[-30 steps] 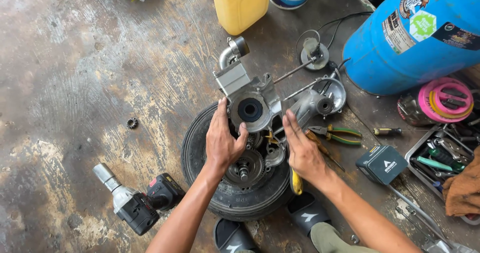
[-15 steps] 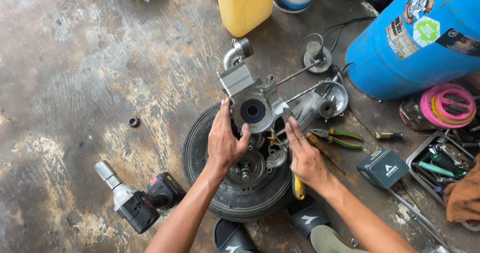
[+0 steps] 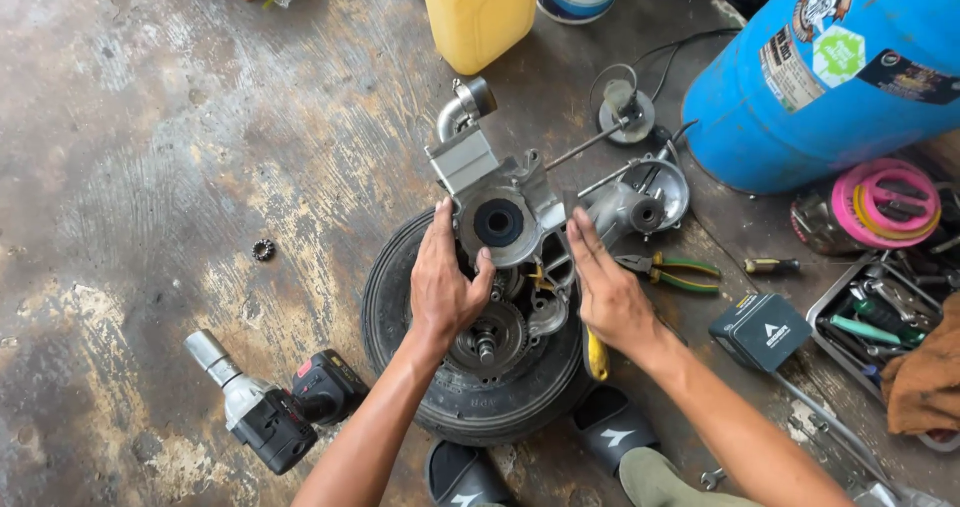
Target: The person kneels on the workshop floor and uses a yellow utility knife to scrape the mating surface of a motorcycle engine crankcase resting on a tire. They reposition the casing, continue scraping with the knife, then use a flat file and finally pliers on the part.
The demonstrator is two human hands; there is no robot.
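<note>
A grey metal engine casing [image 3: 505, 202] with a round black-centred opening rests on a small black tyre [image 3: 400, 317] lying flat on the floor. My left hand [image 3: 445, 282] lies against the casing's left side, thumb on its round lower rim, fingers pointing up. My right hand [image 3: 605, 287] is flat with fingers together, touching the casing's right side. Gears and a shaft [image 3: 490, 337] show inside the wheel, between my wrists. A yellow-handled tool [image 3: 596, 355] pokes out under my right wrist.
A cordless impact wrench [image 3: 265, 402] lies at lower left, a small bearing ring [image 3: 263, 250] beyond it. A yellow jerrycan [image 3: 478, 12] and a big blue drum [image 3: 835, 67] stand behind. Green-handled pliers [image 3: 675, 270], a screwdriver [image 3: 770, 265], a dark box [image 3: 765, 329] and a tool tray [image 3: 880, 317] lie at right.
Both hands have stayed on the casing, shifting only slightly. The view has drifted a little, and the casing sits in about the same place on the tyre.
</note>
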